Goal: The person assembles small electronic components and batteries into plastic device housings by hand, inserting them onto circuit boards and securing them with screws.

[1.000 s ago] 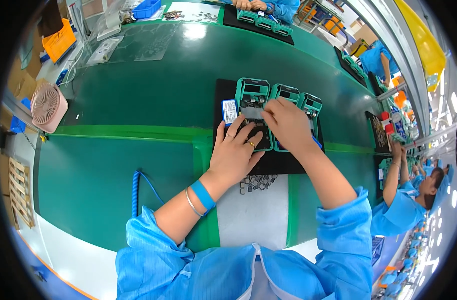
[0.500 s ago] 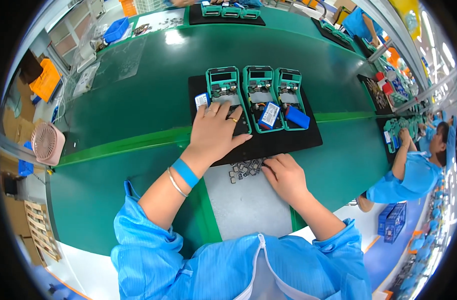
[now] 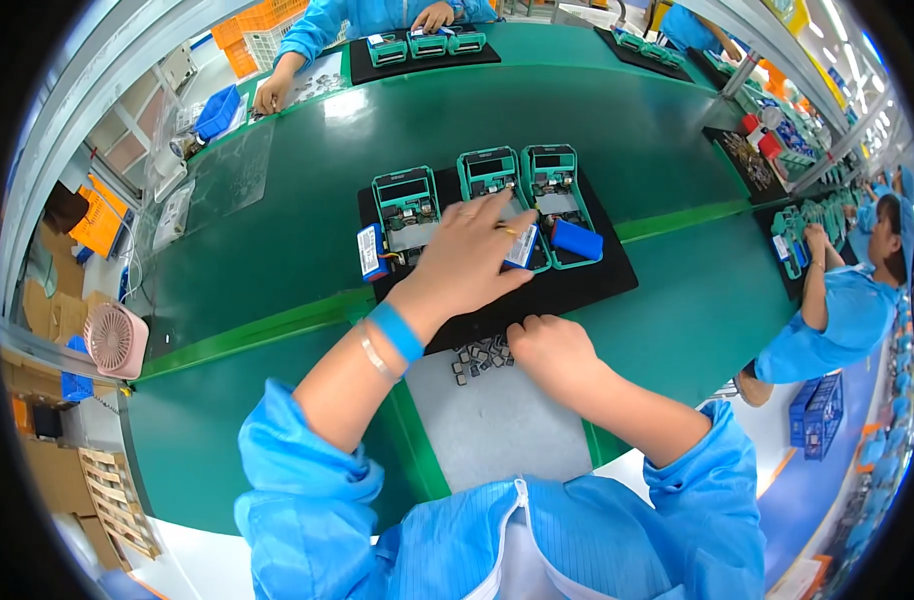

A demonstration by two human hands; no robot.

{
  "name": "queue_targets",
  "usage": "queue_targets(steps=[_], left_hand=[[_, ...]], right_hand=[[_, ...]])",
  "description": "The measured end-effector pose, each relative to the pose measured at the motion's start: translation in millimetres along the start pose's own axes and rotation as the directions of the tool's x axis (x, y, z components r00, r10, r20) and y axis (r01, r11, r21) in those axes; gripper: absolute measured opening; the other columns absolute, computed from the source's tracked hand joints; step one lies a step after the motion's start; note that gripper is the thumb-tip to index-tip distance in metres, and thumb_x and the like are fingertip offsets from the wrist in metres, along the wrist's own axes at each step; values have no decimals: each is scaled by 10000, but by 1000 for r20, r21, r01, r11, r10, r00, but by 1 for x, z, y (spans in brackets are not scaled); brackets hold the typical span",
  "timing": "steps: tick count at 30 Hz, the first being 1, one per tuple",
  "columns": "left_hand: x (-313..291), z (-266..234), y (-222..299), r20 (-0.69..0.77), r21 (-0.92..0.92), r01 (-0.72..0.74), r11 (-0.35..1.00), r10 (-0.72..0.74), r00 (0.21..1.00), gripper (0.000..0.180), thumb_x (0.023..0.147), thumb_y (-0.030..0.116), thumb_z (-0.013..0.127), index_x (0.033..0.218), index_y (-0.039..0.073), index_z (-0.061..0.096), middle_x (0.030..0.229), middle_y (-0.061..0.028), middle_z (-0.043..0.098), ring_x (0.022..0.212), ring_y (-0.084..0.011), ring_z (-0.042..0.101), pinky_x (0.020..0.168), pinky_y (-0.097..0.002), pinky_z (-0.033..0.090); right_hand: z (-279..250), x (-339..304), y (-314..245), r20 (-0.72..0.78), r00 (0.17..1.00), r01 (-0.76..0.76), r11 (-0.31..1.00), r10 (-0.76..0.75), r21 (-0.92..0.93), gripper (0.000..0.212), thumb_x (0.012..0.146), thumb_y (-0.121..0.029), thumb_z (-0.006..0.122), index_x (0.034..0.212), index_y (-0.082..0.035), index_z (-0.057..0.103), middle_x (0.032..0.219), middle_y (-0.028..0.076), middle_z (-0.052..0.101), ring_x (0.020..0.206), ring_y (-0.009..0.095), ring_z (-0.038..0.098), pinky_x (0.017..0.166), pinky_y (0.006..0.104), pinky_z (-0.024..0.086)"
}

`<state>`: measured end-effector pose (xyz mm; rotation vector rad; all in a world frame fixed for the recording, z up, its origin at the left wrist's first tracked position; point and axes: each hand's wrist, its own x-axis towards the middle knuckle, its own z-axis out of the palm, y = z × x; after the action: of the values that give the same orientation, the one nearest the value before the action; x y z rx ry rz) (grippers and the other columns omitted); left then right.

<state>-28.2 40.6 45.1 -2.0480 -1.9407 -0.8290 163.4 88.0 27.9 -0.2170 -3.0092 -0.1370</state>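
On a black mat [image 3: 609, 272] lie three green device housings: a left housing [image 3: 407, 212], a middle housing [image 3: 488, 164] and a right housing [image 3: 554, 184]. My left hand [image 3: 459, 258] rests over the middle one with fingers outstretched, hiding much of it. A blue battery pack [image 3: 523, 246] with a white label shows beside its fingers. Another labelled battery pack [image 3: 370, 253] leans by the left housing, and a plain blue pack [image 3: 577, 240] lies on the right one. My right hand [image 3: 554, 350] is closed beside a pile of small square metal parts [image 3: 473, 368]; its fingertips are hidden.
Under the small parts is a grey sheet [image 3: 502, 425] on the green table [image 3: 317, 200]. A pink fan [image 3: 117, 340] stands at the left edge. Opposite, a co-worker's hand [image 3: 273, 92] is near a blue bin [image 3: 218, 112]; another person [image 3: 827, 310] works at the right.
My left hand has moved right, from the left housing to the middle one. My right hand's fingers have curled in more. The co-worker opposite now reaches out over the far edge.
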Motion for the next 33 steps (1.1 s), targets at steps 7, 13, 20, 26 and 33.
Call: queue_targets(steps=[7, 13, 20, 26, 33], left_hand=[[25, 25, -15, 174, -213, 60, 975, -22, 984, 529, 813, 232, 732, 1304, 86, 601, 1130, -159, 586, 1028, -357, 612, 896, -441, 508], [6, 7, -12, 56, -276, 320, 906, -317, 947, 514, 798, 283, 757, 1229, 55, 595, 1224, -178, 574, 1115, -378, 595, 952, -430, 494], [12, 16, 1, 218, -135, 182, 974, -150, 964, 632, 757, 358, 819, 1296, 114, 598, 1310, -201, 506, 1231, -383, 505, 1050, -426, 405], [-25, 13, -1, -167, -111, 242, 964, -258, 952, 462, 774, 284, 800, 1128, 63, 603, 1303, -174, 520, 1292, -378, 482, 1088, -479, 385], [-37, 23, 19, 13, 46, 207, 977, -208, 978, 549, 918, 368, 641, 1376, 81, 545, 1465, -171, 458, 1413, -332, 375, 1147, -518, 312]], right_hand=[[-27, 10, 27, 203, 979, -25, 973, -23, 231, 85, 777, -101, 620, 770, -30, 665, 755, 159, 684, 765, 335, 704, 682, 451, 578], [-65, 57, 79, -189, 962, -95, 895, 194, 436, 52, 824, -99, 666, 837, -54, 686, 790, 137, 679, 738, 336, 672, 653, 413, 536], [-23, 102, 123, -366, 921, 17, 924, 134, 381, 57, 812, -81, 718, 856, -57, 691, 823, 66, 634, 752, 273, 651, 651, 378, 534], [-5, 110, 125, -422, 898, 178, 980, -126, 87, 71, 783, -85, 726, 813, -88, 662, 830, 38, 581, 811, 236, 636, 636, 370, 542], [-2, 121, 122, -333, 901, 254, 961, -277, -113, 101, 721, -88, 691, 761, -98, 599, 813, 17, 537, 807, 210, 598, 600, 347, 541]])
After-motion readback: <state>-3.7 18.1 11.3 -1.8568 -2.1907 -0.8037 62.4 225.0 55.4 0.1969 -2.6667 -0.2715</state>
